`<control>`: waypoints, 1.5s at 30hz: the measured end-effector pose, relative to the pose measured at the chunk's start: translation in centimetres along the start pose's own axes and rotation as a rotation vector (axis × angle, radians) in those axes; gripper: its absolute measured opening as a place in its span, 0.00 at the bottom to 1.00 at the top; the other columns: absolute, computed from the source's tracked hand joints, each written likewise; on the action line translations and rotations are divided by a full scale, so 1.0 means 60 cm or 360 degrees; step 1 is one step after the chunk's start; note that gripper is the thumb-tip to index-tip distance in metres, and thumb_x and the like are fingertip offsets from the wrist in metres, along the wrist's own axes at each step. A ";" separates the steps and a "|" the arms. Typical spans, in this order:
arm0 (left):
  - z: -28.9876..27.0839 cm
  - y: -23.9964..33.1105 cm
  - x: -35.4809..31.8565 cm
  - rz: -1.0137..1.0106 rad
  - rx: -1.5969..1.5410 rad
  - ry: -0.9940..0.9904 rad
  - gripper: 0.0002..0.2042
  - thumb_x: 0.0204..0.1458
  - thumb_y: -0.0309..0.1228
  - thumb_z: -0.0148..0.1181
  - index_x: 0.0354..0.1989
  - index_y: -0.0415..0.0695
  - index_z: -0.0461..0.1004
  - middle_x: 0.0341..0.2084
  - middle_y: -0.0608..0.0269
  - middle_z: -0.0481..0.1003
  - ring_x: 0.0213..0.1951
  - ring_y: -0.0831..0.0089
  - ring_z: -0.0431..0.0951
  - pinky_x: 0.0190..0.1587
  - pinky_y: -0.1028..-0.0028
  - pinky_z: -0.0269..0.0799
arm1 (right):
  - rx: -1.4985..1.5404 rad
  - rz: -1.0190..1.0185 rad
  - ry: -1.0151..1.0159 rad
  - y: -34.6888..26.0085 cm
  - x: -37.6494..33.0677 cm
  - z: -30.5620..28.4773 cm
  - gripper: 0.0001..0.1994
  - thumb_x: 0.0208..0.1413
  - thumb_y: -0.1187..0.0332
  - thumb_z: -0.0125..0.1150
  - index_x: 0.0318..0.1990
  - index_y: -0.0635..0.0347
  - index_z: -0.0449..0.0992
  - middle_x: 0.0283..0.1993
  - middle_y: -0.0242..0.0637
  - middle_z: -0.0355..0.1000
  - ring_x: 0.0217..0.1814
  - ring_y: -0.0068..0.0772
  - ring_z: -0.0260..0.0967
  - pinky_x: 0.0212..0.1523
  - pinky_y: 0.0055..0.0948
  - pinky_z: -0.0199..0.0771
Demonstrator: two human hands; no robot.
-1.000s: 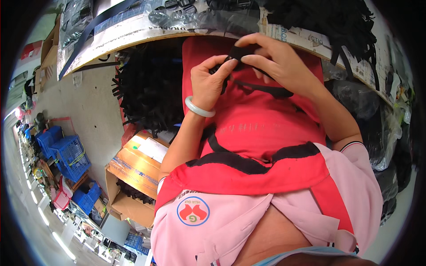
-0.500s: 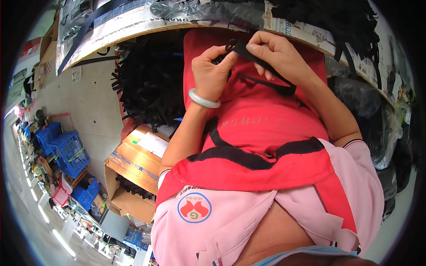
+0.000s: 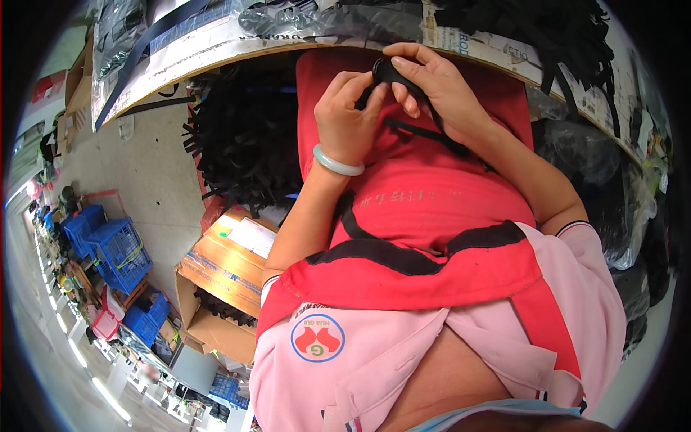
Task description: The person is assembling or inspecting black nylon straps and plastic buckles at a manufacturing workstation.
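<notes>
- Since half a second ago my hands have drawn together: left hand (image 3: 347, 119) and right hand (image 3: 439, 90) both clamp the small black plastic buckle (image 3: 389, 70), earlier just the narrow black webbing strap (image 3: 421, 133).
- Buckle sits over my red apron (image 3: 425, 209), at the table (image 3: 216, 50) edge.
- Left: black strap bundle (image 3: 245, 144), open cardboard box (image 3: 216, 288), blue plastic crates (image 3: 108, 248).

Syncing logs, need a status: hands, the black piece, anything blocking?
Left hand and right hand both pinching small black part over red apron. Black strap trails from it. Nothing blocking; workbench edge just beyond.
</notes>
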State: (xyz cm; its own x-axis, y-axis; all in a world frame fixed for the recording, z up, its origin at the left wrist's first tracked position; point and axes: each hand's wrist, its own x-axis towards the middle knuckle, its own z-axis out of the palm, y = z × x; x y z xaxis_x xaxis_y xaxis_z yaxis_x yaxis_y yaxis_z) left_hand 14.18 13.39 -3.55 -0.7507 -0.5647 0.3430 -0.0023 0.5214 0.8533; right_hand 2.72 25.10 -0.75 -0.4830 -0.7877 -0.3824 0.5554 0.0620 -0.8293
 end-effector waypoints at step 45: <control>0.004 -0.004 0.001 -0.0702 -0.0978 -0.0038 0.08 0.47 0.20 0.66 0.38 0.37 0.80 0.27 0.67 0.77 0.28 0.83 0.72 0.30 0.84 0.66 | -0.0735 -0.0305 0.0098 -0.021 -0.005 -0.011 0.11 0.57 0.69 0.60 0.43 0.64 0.70 0.26 0.27 0.68 0.22 0.14 0.66 0.20 0.16 0.68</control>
State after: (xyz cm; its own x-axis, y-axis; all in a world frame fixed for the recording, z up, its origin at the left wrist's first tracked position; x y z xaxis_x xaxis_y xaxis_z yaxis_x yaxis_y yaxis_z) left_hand 13.99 13.40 -3.84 -0.7796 -0.6208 -0.0834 0.0580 -0.2043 0.9772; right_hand 1.71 25.69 0.12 -0.5935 -0.7749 -0.2174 0.1019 0.1956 -0.9754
